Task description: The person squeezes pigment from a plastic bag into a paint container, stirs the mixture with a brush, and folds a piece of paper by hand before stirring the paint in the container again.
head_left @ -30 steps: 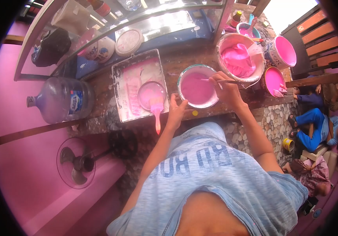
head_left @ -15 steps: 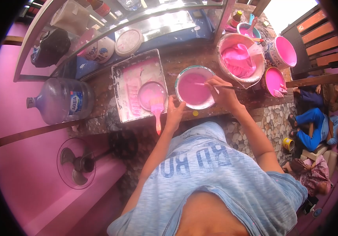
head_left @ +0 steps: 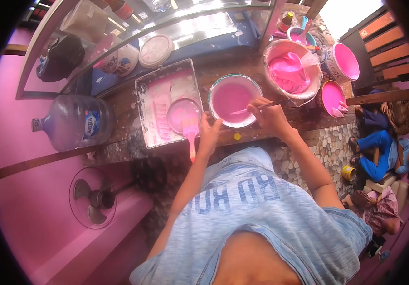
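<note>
A white bucket [head_left: 235, 124] of pink paint stands on the wooden bench, its rim marked with green. At its near left side is my left hand [head_left: 209, 134], with thumb and fingers closed on the rim. My right hand [head_left: 270, 117] grips a thin stirring stick [head_left: 237, 112] over the bucket's right side. The stick's pink-coated end dips into the paint, and its dark end points right. Just left of my left hand, a paintbrush [head_left: 191, 137] with a pink handle lies across a round pink-coated lid [head_left: 183, 105] on the paint tray [head_left: 143, 102].
To the right stand a bucket with a pink cloth [head_left: 287, 71], a tipped paint pail [head_left: 345, 61] and a smaller pink paint can [head_left: 332, 99]. A large water bottle [head_left: 76, 122] lies at the left, above a fan [head_left: 92, 194]. People sit at the far right.
My right hand has drawn the stick toward the near side of the bucket, turning its angle. The bucket has shifted slightly left and away from me.
</note>
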The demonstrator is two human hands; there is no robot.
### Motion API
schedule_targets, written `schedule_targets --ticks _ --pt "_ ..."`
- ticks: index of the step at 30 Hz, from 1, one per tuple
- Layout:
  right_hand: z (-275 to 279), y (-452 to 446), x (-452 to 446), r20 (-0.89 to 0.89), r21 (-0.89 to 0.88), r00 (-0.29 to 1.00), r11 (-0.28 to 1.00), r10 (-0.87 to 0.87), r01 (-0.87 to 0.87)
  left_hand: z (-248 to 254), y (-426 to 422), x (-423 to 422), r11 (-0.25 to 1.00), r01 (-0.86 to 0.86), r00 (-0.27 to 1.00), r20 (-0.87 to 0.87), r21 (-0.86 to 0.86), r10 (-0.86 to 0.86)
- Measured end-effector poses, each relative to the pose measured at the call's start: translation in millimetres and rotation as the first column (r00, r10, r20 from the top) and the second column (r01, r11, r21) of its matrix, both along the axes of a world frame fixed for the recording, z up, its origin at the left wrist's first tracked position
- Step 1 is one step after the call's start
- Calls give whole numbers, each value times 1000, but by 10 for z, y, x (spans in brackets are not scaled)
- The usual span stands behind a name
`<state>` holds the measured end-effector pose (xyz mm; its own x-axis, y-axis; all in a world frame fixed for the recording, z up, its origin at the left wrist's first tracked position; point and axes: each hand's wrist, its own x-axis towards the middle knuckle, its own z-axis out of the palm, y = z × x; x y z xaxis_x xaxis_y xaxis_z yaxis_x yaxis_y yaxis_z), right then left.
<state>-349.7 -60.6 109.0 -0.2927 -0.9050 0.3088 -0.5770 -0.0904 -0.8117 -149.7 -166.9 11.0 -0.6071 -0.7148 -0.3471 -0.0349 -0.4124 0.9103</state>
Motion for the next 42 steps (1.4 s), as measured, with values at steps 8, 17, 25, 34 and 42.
schedule_targets --ticks 8,17,25,34,42 --pt "-113 -98 -98 -97 -57 988 992 -120 115 78 54 43 999 28 1000 11 27 -28" --pt "-154 -25 -212 -170 -64 965 980 -198 189 100 38 54 992 -62 998 2 110 62" --pt "-177 -64 47 -47 -56 998 997 -49 46 85 -4 -45 985 -62 997 -36 161 68" --pt "-205 -115 -16 -85 -44 996 998 -38 34 11 35 -76 987 -43 999 -10 153 45" --pt "-145 -62 -205 -133 -96 976 982 -172 160 143 86 -29 991 -24 999 -18 131 26"
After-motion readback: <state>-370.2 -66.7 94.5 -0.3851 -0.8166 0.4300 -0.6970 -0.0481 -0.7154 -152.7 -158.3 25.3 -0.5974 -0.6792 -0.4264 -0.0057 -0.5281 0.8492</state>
